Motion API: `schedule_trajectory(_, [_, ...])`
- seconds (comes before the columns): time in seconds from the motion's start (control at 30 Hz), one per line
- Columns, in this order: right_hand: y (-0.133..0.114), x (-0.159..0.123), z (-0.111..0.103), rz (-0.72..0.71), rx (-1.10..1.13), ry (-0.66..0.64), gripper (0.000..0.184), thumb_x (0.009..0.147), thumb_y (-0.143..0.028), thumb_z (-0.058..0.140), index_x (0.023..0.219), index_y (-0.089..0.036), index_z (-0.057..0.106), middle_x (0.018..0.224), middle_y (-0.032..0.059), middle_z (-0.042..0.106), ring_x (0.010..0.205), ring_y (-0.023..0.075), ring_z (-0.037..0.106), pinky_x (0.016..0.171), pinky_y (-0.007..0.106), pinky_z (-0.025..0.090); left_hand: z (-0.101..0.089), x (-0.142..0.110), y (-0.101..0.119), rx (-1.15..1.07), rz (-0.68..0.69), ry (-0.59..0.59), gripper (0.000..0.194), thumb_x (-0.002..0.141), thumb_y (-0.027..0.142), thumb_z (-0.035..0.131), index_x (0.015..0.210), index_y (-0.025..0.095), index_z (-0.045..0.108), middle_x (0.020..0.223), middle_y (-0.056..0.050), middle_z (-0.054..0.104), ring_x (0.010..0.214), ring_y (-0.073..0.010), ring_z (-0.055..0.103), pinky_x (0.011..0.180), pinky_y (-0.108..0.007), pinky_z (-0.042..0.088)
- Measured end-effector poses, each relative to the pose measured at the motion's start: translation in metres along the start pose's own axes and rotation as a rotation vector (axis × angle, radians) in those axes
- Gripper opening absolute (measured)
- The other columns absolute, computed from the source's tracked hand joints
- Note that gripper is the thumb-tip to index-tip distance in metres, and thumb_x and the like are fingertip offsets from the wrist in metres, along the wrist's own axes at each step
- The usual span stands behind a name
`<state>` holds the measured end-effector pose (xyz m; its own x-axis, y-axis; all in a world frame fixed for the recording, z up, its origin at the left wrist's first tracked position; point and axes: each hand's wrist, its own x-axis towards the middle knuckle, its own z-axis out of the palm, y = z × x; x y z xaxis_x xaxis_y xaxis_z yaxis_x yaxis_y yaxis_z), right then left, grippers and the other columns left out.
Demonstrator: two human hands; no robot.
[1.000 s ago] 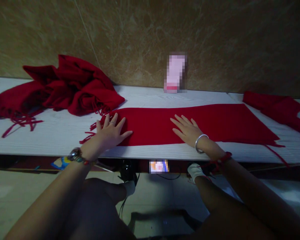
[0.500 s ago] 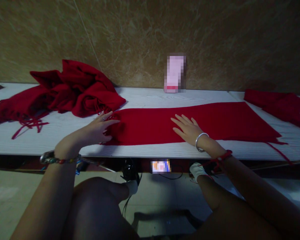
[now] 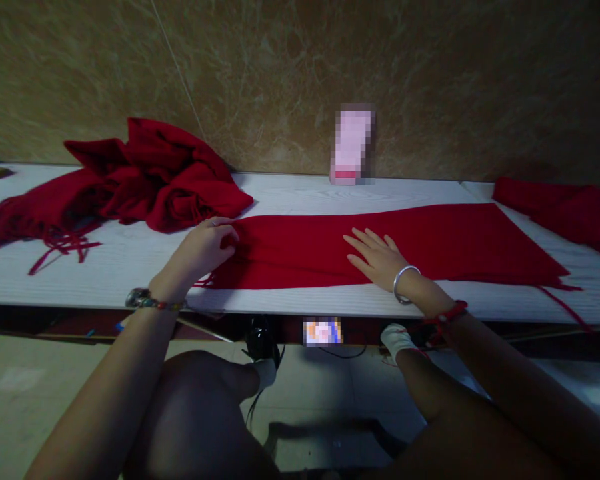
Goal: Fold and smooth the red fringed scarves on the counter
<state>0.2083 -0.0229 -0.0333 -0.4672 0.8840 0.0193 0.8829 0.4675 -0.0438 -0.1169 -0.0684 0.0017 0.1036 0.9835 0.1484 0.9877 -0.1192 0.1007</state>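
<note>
A flat red scarf point(image 3: 300, 250) lies lengthwise on the white wood-grain tabletop, its left end fringed. My left hand point(image 3: 207, 247) is at that left end, fingers curled in and thumb bent towards them on the scarf's edge; the fingertips are partly hidden. Spread flat on the middle of the scarf is my right hand point(image 3: 377, 257), fingers apart, with a silver bangle at the wrist. Close behind my left hand lies a crumpled red fringed scarf point(image 3: 175, 177).
More red cloth point(image 3: 555, 207) lies at the right. A blurred pink object point(image 3: 351, 147) leans on the brown marbled wall point(image 3: 280, 73). The table's near edge point(image 3: 300, 308) runs above my knees. A blurred lit rectangle point(image 3: 323, 331) and a black object point(image 3: 259, 339) are below it.
My left hand has lifted from lying spread on the scarf's left end, swung left, and come back with curled fingers at its edge. My right hand has stayed flat on the scarf.
</note>
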Motion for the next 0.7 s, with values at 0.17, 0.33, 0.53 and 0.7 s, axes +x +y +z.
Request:
schedule_trajectory(0.17, [0.001, 0.000, 0.000, -0.002, 0.005, -0.006, 0.049, 0.092, -0.038, 0.034, 0.140, -0.026, 0.039, 0.151, 0.0044, 0.032, 0.138, 0.0279, 0.027, 0.109, 0.056, 0.024, -0.004, -0.004, 0.003, 0.044, -0.142, -0.081, 0.034, 0.074, 0.031, 0.049, 0.098, 0.012, 0.064, 0.101, -0.013, 0.061, 0.095, -0.0234, 0.058, 0.090, -0.035, 0.046])
schedule_trajectory(0.33, [0.001, 0.000, 0.000, 0.003, -0.002, -0.007, 0.050, 0.092, -0.039, 0.034, 0.140, -0.026, 0.039, 0.151, 0.0038, 0.032, 0.138, 0.0270, 0.026, 0.110, 0.055, 0.024, -0.002, -0.008, 0.002, 0.115, -0.222, -0.126, 0.043, 0.070, 0.026, 0.053, 0.110, 0.012, 0.061, 0.115, -0.016, 0.055, 0.108, -0.0293, 0.055, 0.092, -0.039, 0.045])
schedule_trajectory(0.53, [0.001, 0.000, 0.001, -0.006, 0.011, 0.003, 0.049, 0.092, -0.039, 0.033, 0.140, -0.027, 0.039, 0.151, 0.0030, 0.032, 0.138, 0.0279, 0.026, 0.109, 0.056, 0.024, -0.008, -0.012, 0.005, 0.169, -0.233, -0.111, 0.044, 0.072, 0.018, 0.047, 0.114, 0.010, 0.059, 0.121, -0.020, 0.051, 0.118, -0.0350, 0.048, 0.091, -0.044, 0.045])
schedule_trajectory(0.7, [0.000, 0.000, -0.001, -0.002, 0.008, -0.008, 0.050, 0.093, -0.038, 0.033, 0.141, -0.026, 0.039, 0.151, 0.0035, 0.031, 0.139, 0.0280, 0.026, 0.109, 0.056, 0.023, -0.027, -0.019, 0.007, 0.217, -0.293, -0.055, 0.039, 0.078, 0.019, 0.045, 0.113, 0.012, 0.058, 0.122, -0.018, 0.052, 0.115, -0.0321, 0.050, 0.092, -0.042, 0.045])
